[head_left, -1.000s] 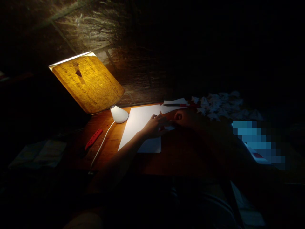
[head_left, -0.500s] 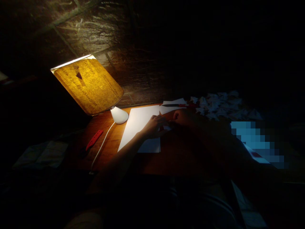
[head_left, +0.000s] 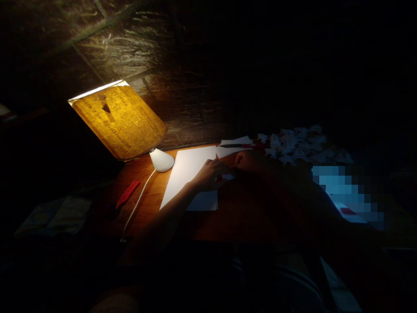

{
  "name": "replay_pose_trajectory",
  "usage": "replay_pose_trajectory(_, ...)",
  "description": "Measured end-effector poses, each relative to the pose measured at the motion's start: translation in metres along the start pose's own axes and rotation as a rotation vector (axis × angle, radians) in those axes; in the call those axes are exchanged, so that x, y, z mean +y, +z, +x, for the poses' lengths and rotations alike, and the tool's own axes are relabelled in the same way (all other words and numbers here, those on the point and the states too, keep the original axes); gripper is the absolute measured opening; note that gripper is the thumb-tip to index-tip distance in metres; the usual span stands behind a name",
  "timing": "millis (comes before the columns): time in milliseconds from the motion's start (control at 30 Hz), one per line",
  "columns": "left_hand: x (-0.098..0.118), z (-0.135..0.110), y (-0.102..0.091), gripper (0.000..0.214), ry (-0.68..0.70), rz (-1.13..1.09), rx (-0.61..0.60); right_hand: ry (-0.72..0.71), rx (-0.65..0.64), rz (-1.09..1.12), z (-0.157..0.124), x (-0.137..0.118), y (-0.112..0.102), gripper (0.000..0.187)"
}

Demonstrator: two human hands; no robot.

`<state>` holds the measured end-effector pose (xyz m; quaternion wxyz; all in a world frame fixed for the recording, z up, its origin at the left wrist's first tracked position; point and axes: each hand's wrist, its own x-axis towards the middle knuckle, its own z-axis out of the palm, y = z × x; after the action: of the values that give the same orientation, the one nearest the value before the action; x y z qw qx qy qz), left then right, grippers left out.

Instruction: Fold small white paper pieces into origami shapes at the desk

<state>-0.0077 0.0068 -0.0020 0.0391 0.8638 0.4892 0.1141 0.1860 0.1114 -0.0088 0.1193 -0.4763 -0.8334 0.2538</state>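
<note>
My left hand rests on a white sheet of paper on the wooden table, its fingers curled and pinched on a small red-and-white piece of paper. My right hand lies just right of it in shadow, fingers bent onto the same small piece. The two hands nearly touch. The piece is mostly hidden between the fingers.
A lit lamp with a white base and a newspaper shade stands at the left; its cord runs forward. A red strip lies near it. Folded white paper shapes are piled back right. More sheets lie behind.
Both hands stay on the small piece with only slight finger shifts. The camera has tilted a little, sliding the scene slightly left and down.
</note>
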Motion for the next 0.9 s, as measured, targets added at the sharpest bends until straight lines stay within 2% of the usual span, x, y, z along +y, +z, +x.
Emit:
replay_pose_trajectory(233,-0.0024,-0.0002,0.0025,0.039,0.008,-0.001,0.0,-0.008,0.03,0.014,0.0019,0.0028,0.0043,0.034)
replay_pose_trajectory(467,-0.0004,0.0012,0.0023,0.037,-0.037,-0.015,-0.009,-0.065,-0.057,0.058,0.0025,0.0045,-0.003,0.018)
replay_pose_trajectory(900,-0.0049,-0.0013,0.0034,0.034,-0.027,-0.034,-0.012,-0.046,-0.005,0.006,-0.0011,0.0025,0.0013,0.022)
